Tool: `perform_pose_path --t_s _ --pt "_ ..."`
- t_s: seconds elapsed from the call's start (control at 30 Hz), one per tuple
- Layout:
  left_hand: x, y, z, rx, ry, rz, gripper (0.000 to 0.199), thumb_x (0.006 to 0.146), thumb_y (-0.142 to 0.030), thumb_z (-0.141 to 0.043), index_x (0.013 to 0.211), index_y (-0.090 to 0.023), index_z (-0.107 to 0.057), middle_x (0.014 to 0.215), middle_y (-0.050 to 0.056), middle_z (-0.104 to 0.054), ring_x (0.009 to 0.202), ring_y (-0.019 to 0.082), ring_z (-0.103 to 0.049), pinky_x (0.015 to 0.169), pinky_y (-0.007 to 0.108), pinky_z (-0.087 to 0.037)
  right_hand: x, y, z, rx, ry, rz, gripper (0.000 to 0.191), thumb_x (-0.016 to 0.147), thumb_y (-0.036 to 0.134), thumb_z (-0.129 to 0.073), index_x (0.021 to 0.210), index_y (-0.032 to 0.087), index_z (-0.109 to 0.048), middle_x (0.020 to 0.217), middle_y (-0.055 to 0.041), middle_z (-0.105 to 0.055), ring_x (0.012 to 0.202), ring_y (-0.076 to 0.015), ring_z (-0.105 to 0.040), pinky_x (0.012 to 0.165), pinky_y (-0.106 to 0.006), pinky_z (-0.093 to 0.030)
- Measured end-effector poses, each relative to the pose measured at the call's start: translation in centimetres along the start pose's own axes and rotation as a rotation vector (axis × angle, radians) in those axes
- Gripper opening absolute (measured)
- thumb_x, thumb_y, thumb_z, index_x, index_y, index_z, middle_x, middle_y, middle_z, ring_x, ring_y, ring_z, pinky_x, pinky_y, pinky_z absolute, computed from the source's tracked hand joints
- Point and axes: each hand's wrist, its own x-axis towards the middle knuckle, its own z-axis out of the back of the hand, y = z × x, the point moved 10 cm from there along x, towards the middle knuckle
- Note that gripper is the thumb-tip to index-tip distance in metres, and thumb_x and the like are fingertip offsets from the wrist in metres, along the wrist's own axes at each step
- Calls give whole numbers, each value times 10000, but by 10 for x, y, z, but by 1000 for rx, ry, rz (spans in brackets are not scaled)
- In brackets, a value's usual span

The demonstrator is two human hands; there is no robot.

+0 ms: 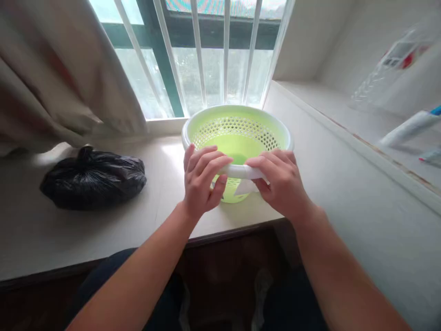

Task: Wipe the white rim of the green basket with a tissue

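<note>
A light green plastic basket [237,124] with a white rim and perforated walls stands upright on the window sill ledge. Its inside shows bare green plastic. My left hand [206,177] grips the near rim left of its middle, fingers over the top and thumb outside. On the same rim, a little to the right, my right hand [280,181] is closed the same way. Part of a white label shows on the basket's outer wall between my hands, mostly covered.
A knotted black plastic bag [94,179] lies on the ledge [155,220] at left. Behind it hangs a beige curtain [62,73]. White window bars [225,59] rise behind the basket. A raised shelf [337,101] at right bears a clear plastic package [389,69] and a white tube-like item [409,128].
</note>
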Motion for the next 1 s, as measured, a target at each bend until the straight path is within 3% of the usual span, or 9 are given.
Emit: perform_pose_path --t_s 1.0 --pt "2 0 -1 -6 7 -4 291 1035 -305 -415 1228 -271 -631 1178 5 -727 1333 177 -598 1336 461 -282 -2 -9 1 51 36 -2 169 946 134 -643 1080 238 -633 910 12 -692 886 -188 -560 880 -350 -389"
